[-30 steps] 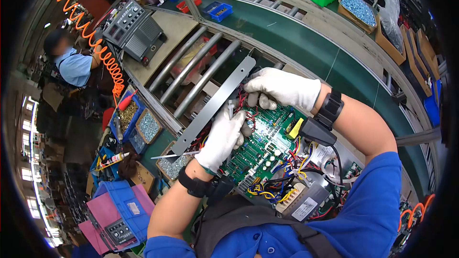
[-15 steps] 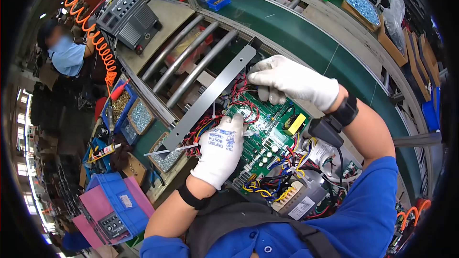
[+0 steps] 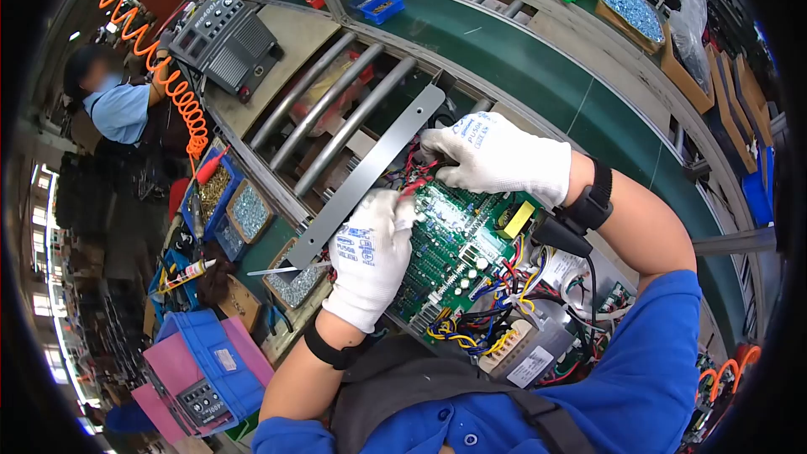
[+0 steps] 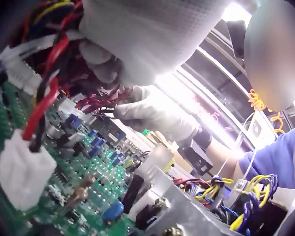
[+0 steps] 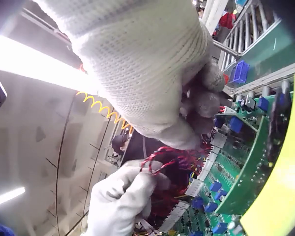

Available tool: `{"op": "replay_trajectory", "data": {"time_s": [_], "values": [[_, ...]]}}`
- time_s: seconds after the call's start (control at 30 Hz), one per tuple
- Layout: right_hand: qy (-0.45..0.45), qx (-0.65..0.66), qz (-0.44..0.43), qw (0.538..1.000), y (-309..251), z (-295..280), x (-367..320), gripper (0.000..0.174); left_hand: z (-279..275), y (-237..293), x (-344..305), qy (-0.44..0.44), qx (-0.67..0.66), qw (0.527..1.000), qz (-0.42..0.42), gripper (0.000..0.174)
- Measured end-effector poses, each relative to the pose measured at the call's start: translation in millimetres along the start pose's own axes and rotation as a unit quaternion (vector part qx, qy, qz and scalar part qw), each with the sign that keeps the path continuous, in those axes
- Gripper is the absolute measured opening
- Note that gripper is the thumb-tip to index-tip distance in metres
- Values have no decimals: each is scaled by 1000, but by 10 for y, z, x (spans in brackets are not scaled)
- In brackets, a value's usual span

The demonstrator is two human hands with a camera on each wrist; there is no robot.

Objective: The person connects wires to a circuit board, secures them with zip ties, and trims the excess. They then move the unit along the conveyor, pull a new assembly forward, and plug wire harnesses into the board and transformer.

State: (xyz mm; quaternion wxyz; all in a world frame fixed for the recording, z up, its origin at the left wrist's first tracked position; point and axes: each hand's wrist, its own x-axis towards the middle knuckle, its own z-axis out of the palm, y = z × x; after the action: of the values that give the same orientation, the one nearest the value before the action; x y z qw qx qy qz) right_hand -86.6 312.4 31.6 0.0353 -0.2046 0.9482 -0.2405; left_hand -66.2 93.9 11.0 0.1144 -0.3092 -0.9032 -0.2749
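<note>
Red and black twisted wires (image 5: 155, 160) run between the two gloved hands along the upper edge of a green circuit board (image 3: 454, 244). The left hand (image 3: 367, 261) pinches some of them between thumb and fingers, as the right wrist view shows its glove (image 5: 120, 201). The right hand (image 3: 508, 155), fingers curled, grips wires near the end of a grey metal bar (image 3: 370, 176); the left wrist view shows its fingertips on the bundle (image 4: 105, 101). A thin pale strip (image 3: 273, 271) sticks out left of the left hand. A white connector (image 4: 24, 169) sits on the board.
Rollers (image 3: 357, 126) lie beyond the metal bar. Screw trays (image 3: 250, 212) and a blue crate (image 3: 202, 353) stand at left. A welding machine (image 3: 223, 38) rests on the bench behind. A person in light blue (image 3: 122, 109) is at far left. An orange coiled hose (image 3: 187, 105) hangs there.
The left hand has drawn back slightly to the left and turned, with its fingertips at the wires. The right hand has moved down and left onto the wires, fingers more curled.
</note>
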Motion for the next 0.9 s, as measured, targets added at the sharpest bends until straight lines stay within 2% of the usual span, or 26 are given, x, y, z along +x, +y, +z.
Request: {"op": "replay_trajectory", "data": {"time_s": [0.03,0.07,0.17,0.27,0.4,0.5,0.57,0.63,0.7,0.73,0.77,0.83,0.9], "values": [[-5,1,2,1000,-14,-15,3,33,4,6,8,10,4,1000,-28,19],[-11,1,2,1000,-21,-26,9,33,-22,26,18,-52,15,995,-81,15],[17,-9,-32,999,66,7,-5,31,-5,17,38,-45,39,995,-85,15],[13,16,-21,1000,57,-1,-3,29,36,8,-19,-4,-29,994,-106,17],[9,-3,2,1000,-14,-35,1,29,-54,76,11,-19,-37,994,-103,22],[23,-2,-8,1000,16,4,15,29,-101,91,-57,-42,-113,987,-103,20],[48,-28,-43,998,31,32,-1,25,-62,38,-97,9,-183,976,-116,19],[51,-33,-39,997,7,62,6,25,-94,27,-101,2,-143,984,-104,20],[54,-40,-34,997,15,91,20,24,-76,11,-124,4,-88,994,67,20],[66,-33,-39,996,30,125,30,24,-101,43,-132,-18,-76,993,90,14],[78,-26,-46,996,34,147,35,25,-142,82,-141,-19,-76,993,89,14],[88,-23,-55,994,-15,121,44,23,-208,142,-154,-186,55,981,20,8],[18,8,-31,999,-75,60,55,23,-195,177,-146,-173,76,982,12,9]]}}
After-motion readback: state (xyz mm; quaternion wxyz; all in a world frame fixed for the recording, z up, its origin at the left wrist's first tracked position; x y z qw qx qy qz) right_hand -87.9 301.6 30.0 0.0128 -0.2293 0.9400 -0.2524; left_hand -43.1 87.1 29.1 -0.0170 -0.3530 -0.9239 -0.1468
